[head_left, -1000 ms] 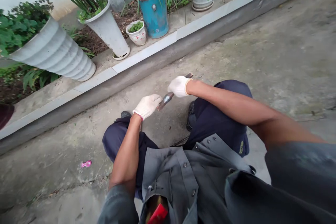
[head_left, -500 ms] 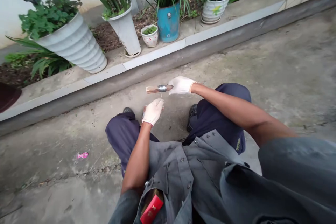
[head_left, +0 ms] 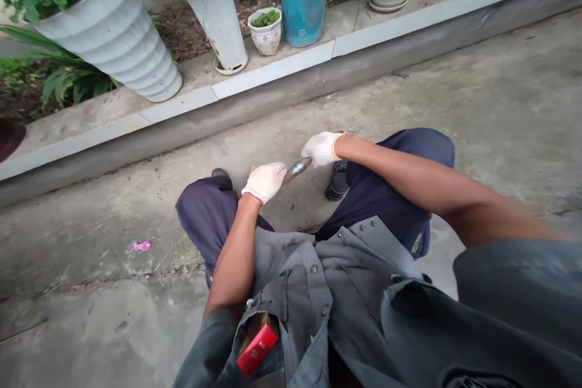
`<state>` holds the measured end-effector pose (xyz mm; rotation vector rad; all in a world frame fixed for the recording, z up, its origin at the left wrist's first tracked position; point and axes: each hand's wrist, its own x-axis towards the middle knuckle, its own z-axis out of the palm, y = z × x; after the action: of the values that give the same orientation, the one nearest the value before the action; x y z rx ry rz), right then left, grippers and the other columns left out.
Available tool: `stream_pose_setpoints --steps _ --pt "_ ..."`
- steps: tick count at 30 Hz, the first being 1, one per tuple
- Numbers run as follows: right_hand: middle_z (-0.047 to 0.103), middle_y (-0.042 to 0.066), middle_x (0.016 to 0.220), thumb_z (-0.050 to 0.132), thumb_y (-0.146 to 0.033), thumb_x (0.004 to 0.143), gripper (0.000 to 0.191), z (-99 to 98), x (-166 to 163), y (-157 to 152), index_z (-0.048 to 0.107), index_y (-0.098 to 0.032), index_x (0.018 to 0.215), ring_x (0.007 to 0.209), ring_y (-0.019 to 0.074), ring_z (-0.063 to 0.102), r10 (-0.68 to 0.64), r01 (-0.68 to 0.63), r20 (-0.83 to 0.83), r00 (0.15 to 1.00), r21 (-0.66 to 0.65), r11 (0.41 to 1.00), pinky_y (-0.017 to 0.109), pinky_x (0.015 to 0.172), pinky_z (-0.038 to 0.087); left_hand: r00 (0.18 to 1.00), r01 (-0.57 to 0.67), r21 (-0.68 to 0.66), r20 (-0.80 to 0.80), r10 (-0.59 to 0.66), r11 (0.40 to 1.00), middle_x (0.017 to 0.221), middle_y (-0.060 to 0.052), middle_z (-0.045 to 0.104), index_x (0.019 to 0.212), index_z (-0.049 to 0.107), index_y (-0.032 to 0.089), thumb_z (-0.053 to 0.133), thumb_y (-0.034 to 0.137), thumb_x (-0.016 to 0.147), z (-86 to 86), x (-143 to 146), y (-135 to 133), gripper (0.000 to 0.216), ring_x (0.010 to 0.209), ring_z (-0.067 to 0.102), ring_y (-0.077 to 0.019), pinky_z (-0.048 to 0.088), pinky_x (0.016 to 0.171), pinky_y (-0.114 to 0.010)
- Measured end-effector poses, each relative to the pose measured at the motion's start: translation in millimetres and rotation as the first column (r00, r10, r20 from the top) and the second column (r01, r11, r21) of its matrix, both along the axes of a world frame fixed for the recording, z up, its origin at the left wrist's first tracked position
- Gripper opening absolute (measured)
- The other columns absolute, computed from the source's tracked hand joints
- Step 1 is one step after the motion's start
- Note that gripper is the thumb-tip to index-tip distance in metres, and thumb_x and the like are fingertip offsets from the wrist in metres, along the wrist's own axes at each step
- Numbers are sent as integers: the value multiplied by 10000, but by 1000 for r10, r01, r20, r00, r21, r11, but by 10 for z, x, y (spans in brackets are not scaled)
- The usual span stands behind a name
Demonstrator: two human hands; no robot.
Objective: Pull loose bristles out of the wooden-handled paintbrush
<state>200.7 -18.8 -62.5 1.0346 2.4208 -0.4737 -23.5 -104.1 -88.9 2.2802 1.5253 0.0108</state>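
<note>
— Axis of the stick (head_left: 296,168)?
— Frame centre, sloping upper right to lower left.
— Grips?
— Both closed on it: right hand (head_left: 322,148) upper end, left hand (head_left: 265,180) lower.

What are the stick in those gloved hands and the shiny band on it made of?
Stick: probably bare wood, brown and matte. Band: seemingly metal, perhaps wound wire or tape, silvery-grey with a glint; too blurred to tell which.

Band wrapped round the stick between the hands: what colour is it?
Silvery grey; the band on the stick shows best in the head view.
</note>
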Motion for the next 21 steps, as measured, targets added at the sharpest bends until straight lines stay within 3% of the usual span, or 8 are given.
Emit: stream_pose_setpoints --steps 4,9,12,15,18,21 --pt "749 90 913 665 -233 800 243 -27 76 5 784 -172 1003 791 189 644 53 -53 27 998 -4 999 298 705 364 999 20 2 33 -20 1000 983 -100 752 931 727 217 427 362 1059 -18 3 -7 357 874 659 -244 402 793 -330" --pt "679 -10 735 749 -325 716 202 178 117 28 743 -187 863 682 143 577 63 -95 -109 992 -318 943 268 650 354 952 -19 -170 299 70 985 957 -47 769 886 768 217 533 390 999 58 -13 34 313 869 669 -217 459 802 -297" --pt "678 -20 714 785 -396 716 275 310 183 52 714 -177 868 658 131 588 -49 -61 -200 979 -506 860 254 641 389 797 -65 -355 544 263 932 994 -61 776 965 770 164 592 437 966 88 -22 31 326 879 695 -204 510 802 -282" --pt "723 9 782 814 -481 713 372 358 192 55 698 -171 884 704 143 634 -206 -49 -341 917 -610 791 255 655 440 658 -94 -434 648 382 896 989 -109 777 1038 739 110 602 421 959 102 -1 -7 349 833 716 -193 543 789 -288" --pt "729 18 779 794 -518 728 384 342 84 56 670 -178 858 693 146 656 -398 62 -446 802 -600 798 248 645 467 712 -189 -369 587 386 910 872 -69 761 984 730 144 529 449 994 106 43 -29 366 717 689 -158 539 745 -269" --pt "710 11 718 716 -482 792 311 344 -64 115 693 -186 884 646 143 650 -447 281 -433 783 -395 875 232 604 441 745 -256 -314 539 394 914 819 -15 724 1026 718 183 468 407 1008 109 86 21 336 672 654 -133 520 693 -242"
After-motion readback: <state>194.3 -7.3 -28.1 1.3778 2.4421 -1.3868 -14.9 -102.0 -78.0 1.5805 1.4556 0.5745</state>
